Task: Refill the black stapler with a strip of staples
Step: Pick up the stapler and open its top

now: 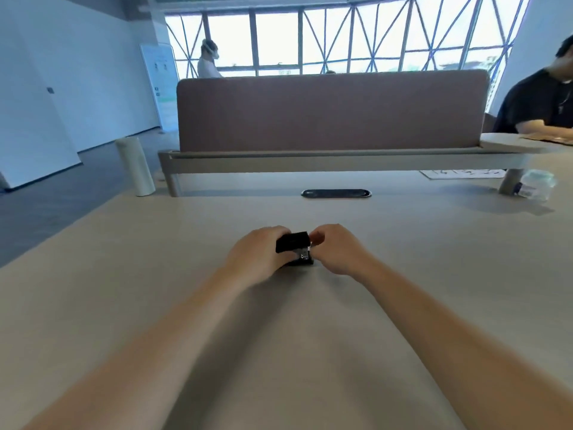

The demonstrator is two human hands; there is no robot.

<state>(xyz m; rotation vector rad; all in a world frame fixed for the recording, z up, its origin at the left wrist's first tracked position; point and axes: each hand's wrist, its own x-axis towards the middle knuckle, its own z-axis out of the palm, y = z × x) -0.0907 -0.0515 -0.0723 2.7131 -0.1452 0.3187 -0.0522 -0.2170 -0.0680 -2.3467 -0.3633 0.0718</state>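
Observation:
The small black stapler [293, 242] rests on the beige table [434, 259] in the middle of the head view, its top lifted and the metal front of its channel showing. My left hand [259, 256] wraps around the stapler's left side and holds it. My right hand [338, 249] is at the stapler's right end, thumb and forefinger pinched together beside the metal part. Whether a staple strip sits between those fingers is too small to tell.
A black oval cable grommet [336, 193] lies beyond the stapler. A brown divider screen [331, 110] stands behind it. A pale cylinder [135, 166] stands at far left, a clear plastic jar [536, 184] at far right. A person sits at back right.

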